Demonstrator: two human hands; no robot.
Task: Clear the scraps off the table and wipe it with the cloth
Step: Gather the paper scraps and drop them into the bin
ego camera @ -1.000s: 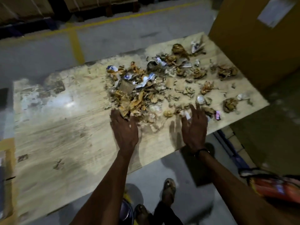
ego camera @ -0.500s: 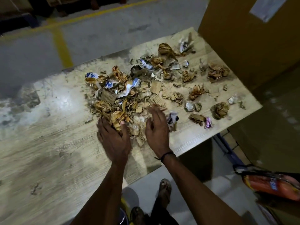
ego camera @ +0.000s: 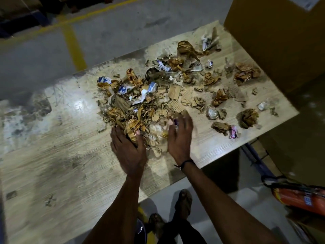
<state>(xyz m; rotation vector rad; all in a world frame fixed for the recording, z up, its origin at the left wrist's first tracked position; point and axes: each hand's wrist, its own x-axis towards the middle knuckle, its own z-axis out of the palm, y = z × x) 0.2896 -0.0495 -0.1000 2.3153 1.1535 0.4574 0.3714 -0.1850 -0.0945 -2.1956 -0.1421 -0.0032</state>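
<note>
On a worn wooden tabletop [ego camera: 52, 164] in a dim concrete-floored room, both hands worked at the near edge of the scraps [ego camera: 158, 95].

Compared with half a second before, the two hands sat closer to the pile's near side, the right hand [ego camera: 179, 138] tipped more on edge, its fingers [ego camera: 186, 120] loosely curved against the litter and cupping it without a plain grip. The left hand [ego camera: 128, 152] lay with fingers spread wide, thumb pressed into crumpled brown paper. The scraps stretched in a long band from the tabletop's middle toward its far right corner, beside a large cardboard box [ego camera: 281, 41]. A red canister [ego camera: 299, 198] lay on the floor at right.
</note>
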